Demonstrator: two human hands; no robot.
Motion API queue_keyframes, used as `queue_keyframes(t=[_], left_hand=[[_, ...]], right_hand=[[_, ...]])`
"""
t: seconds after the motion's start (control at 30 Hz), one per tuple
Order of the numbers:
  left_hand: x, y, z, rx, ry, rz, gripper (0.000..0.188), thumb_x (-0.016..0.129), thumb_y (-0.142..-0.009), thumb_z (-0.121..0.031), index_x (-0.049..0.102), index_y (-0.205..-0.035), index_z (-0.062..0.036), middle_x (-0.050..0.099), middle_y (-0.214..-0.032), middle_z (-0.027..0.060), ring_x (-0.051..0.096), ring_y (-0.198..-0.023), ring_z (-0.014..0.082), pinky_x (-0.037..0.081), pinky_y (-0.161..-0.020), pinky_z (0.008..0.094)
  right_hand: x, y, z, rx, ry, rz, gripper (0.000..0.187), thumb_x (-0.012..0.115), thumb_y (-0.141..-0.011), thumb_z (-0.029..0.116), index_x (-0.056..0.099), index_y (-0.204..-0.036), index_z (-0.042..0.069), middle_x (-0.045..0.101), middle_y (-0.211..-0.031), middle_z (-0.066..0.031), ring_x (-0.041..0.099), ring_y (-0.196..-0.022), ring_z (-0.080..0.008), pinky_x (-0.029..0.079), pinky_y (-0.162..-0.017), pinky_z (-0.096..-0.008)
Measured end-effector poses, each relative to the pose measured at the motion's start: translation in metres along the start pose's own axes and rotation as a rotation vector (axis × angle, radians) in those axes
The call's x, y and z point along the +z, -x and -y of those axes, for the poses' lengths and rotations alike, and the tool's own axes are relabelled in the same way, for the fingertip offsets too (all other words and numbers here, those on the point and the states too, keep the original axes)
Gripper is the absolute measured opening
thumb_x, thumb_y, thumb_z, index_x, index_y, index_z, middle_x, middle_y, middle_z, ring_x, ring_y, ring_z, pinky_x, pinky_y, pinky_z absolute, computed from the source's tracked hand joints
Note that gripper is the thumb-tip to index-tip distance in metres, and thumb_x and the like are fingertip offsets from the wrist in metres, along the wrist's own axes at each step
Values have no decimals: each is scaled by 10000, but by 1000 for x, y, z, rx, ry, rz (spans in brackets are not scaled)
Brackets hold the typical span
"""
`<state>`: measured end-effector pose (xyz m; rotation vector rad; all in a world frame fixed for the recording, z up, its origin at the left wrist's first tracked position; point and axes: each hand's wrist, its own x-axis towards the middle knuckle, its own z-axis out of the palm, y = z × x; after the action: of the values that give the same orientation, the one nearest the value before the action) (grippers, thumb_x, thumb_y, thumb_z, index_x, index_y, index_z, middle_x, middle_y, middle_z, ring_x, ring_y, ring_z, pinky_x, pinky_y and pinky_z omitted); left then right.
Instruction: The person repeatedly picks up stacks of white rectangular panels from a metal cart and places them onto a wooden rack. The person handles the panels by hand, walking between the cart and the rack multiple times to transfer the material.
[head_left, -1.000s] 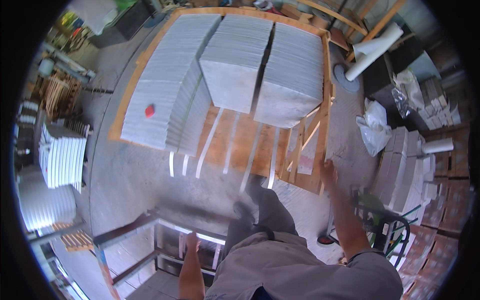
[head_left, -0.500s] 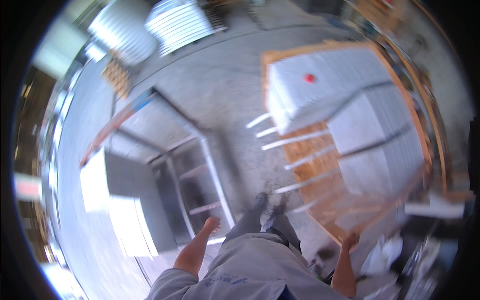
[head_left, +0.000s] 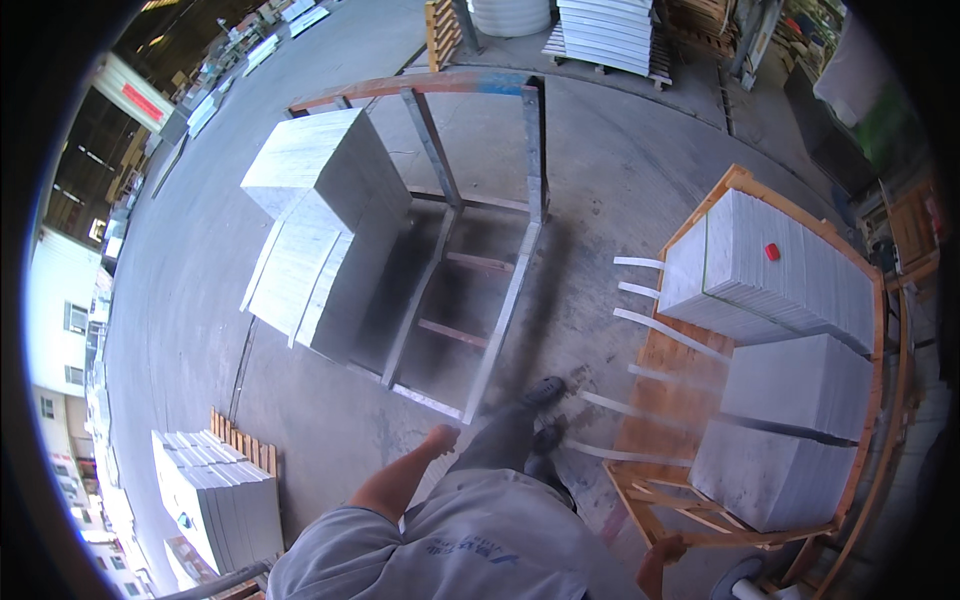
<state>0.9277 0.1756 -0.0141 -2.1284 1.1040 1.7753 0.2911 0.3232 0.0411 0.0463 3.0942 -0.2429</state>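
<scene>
My left hand [head_left: 438,439] hangs in front of my body with its fingers curled and nothing visible in them. It is nearest to the front end of a metal rack [head_left: 430,403]. Grey-white stone slabs [head_left: 330,190] stand in upright stacks on the rack's left side. My right hand [head_left: 664,550] is closed at the front left corner of a wooden crate [head_left: 640,500]; whether it grips the wood is hidden. Inside the crate stand strapped stacks of pale slabs [head_left: 775,265], with a small red object [head_left: 772,252] on top. Pale strips [head_left: 645,325] stick out from the crate's left side.
A concrete floor [head_left: 590,190] runs between rack and crate. At lower left, pale slabs [head_left: 235,510] sit by a wooden pallet [head_left: 243,440]. More stacked white pieces [head_left: 610,35] stand at the back, beside a white ribbed tank [head_left: 508,15].
My view has swung left, so rack and crate appear shifted right, and the picture is sharper. The slabs at lower left have come into view. My right hand stays by the crate's corner.
</scene>
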Motion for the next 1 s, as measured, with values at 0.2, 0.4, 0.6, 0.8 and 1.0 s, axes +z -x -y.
queue_keyframes(t=[0.2, 0.4, 0.6, 0.8, 1.0], left_hand=[[15, 51, 70, 36, -3, 21, 208, 373, -886, -163, 539, -884, -37, 612, -871, 115, 652, -687, 217, 506, -469, 303], [7, 83, 118, -101, 373, -168, 301, 421, -858, -224, 537, -1007, 10, 610, -946, 165, 644, -717, 265, 511, -526, 346], [-4, 117, 206, -204, 711, -258, 392, 437, -841, -257, 502, -1072, 53, 598, -1005, 201, 635, -766, 298, 506, -601, 381], [15, 166, 350, -291, 885, -291, 385, 435, -846, -253, 505, -1073, 49, 592, -1032, 206, 639, -735, 302, 510, -587, 386], [7, 190, 469, -340, 977, -282, 375, 434, -845, -255, 511, -1051, 49, 594, -993, 211, 632, -716, 302, 509, -578, 396]], right_hand=[[-11, 2, 9, -143, 100, 76, 406, 488, -820, 317, 584, -860, -75, 616, -846, -230, 636, -730, -347, 539, -583, -438], [8, -23, -4, -199, 37, 136, 456, 493, -827, 347, 554, -989, -75, 610, -896, -229, 631, -769, -350, 539, -650, -461], [-42, 23, 24, -183, -1, -41, 483, 496, -829, 354, 509, -1072, -64, 602, -937, -227, 616, -831, -352, 528, -701, -457], [-98, 130, 43, -326, 276, -110, 501, 497, -829, 360, 483, -1100, -62, 596, -969, -222, 603, -880, -355, 521, -718, -437], [-11, 215, -1, -873, 714, 283, 474, 535, -821, 372, 537, -1071, -31, 599, -1011, -183, 609, -910, -298, 506, -698, -413]])
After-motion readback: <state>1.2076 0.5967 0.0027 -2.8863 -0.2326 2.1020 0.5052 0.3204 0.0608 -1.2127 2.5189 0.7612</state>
